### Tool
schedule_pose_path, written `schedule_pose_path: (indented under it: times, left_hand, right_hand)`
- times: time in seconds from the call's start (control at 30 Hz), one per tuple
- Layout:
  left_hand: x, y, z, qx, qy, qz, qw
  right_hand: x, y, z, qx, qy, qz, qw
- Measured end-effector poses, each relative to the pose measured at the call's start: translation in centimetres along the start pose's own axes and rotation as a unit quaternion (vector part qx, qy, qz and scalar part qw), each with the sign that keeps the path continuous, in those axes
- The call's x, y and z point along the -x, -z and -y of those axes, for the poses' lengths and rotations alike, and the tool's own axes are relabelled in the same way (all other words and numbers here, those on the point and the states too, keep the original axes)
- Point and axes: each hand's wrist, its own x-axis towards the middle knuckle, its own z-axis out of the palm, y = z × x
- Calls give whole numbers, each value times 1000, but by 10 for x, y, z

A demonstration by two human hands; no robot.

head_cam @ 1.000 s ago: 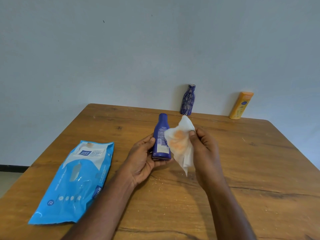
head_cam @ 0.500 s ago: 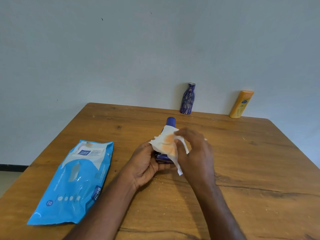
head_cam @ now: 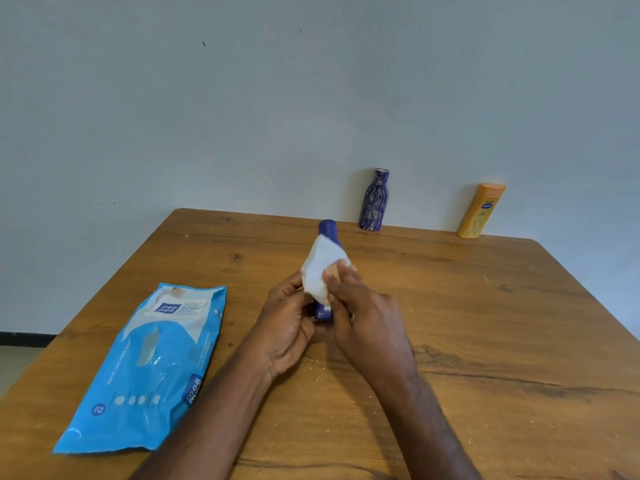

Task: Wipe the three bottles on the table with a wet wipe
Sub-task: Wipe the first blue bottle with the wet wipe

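A dark blue bottle (head_cam: 327,229) is held above the middle of the wooden table (head_cam: 485,323), its cap pointing away from me. My left hand (head_cam: 287,323) grips its lower end. My right hand (head_cam: 363,313) holds a white wet wipe (head_cam: 320,268) wrapped over the bottle's body, hiding most of it. Two more bottles stand at the table's far edge against the wall: a patterned blue one (head_cam: 374,200) and a yellow-orange one (head_cam: 481,211).
A blue pack of wet wipes (head_cam: 149,368) lies flat on the left side of the table. Small crumbs are scattered on the wood below my hands. A pale wall rises right behind the far edge.
My right hand brought the wipe from beside the bottle onto it and wrapped it round the body. The bottle tilted further away from me in my left hand.
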Motion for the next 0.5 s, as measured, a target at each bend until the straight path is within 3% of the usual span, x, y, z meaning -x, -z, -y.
schedule_pose_path:
  times: [0.1, 0.3, 0.4, 0.5]
  left_hand:
    - [-2, 2, -5, 29, -6, -23, 999]
    - [2, -4, 3, -72, -18, 7, 997]
    - [2, -5, 5, -46, -9, 26, 999]
    - [0, -4, 5, -5, 2, 16, 1000]
  right_hand:
    - [5, 1, 1, -9, 25, 2, 1000]
    - [-3, 4, -2, -25, 8, -93, 995]
    - [-7, 6, -4, -149, -54, -123, 980]
    - [-9, 10, -2, -299, -137, -107, 938]
